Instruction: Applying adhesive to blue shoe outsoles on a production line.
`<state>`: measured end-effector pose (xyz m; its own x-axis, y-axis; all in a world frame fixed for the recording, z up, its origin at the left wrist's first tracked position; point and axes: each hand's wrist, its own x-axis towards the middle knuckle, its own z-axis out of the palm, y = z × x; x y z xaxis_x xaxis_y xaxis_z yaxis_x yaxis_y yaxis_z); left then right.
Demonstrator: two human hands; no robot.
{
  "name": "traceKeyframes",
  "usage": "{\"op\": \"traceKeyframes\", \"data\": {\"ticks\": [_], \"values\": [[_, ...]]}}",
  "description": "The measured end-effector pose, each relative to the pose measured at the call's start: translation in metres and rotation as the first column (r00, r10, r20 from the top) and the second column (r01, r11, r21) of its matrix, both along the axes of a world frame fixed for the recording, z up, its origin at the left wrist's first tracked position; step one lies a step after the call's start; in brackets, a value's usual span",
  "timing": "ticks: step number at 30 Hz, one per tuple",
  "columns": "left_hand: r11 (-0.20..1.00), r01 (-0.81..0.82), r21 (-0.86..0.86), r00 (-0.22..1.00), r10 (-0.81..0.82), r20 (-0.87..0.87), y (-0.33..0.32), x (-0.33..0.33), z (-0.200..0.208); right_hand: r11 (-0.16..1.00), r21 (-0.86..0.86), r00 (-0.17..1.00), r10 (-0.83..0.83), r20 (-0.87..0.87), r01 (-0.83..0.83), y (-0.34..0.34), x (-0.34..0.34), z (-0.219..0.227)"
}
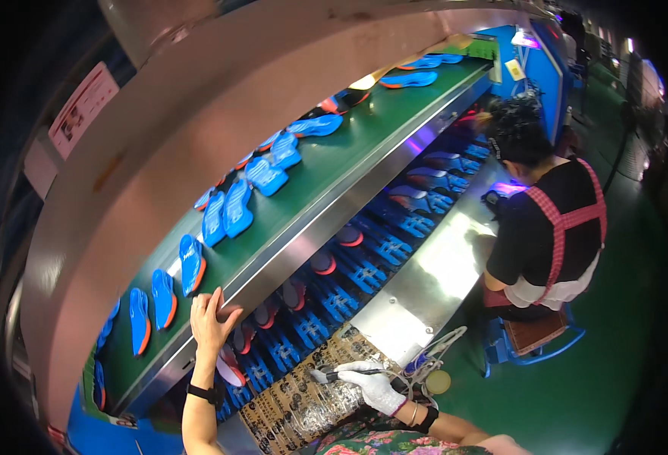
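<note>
- Blue insoles, loads of them, lie along the green conveyor belt, behind the metal rail.
- Shiny counter below, its near end covered in scruffy brown sheeting.
- Left hand is bare, up at the rail by the insoles, grip spread, thumb out (can't tell if it's touching).
- Right hand, white-gloved, has its grip pinching a dark-handled brush over the sheeting.

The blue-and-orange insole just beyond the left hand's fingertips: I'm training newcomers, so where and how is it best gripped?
Likely pinch the slim insole across its near end, from the metal rail side: its long shape points that end toward the left hand.
</note>
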<state>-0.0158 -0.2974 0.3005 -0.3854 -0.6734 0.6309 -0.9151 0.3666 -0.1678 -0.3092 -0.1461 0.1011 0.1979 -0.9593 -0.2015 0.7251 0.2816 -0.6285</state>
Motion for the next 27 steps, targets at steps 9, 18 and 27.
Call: {"op": "traceKeyframes", "data": {"ticks": [9, 18, 27], "values": [[0.999, -0.030, 0.044, 0.995, 0.034, -0.092, -0.014, -0.006, -0.002, 0.998, -0.012, 0.998, 0.065, -0.003, -0.065, -0.021, -0.042, 0.049], [0.994, -0.020, 0.106, 0.999, 0.023, -0.025, -0.020, -0.004, 0.001, 0.998, 0.003, 0.998, 0.060, 0.020, -0.060, -0.026, -0.051, 0.076], [0.996, -0.013, 0.091, 1.000, 0.014, -0.009, -0.026, 0.003, -0.008, 0.999, 0.036, 1.000, -0.021, -0.009, 0.022, -0.026, -0.074, 0.056]]}}
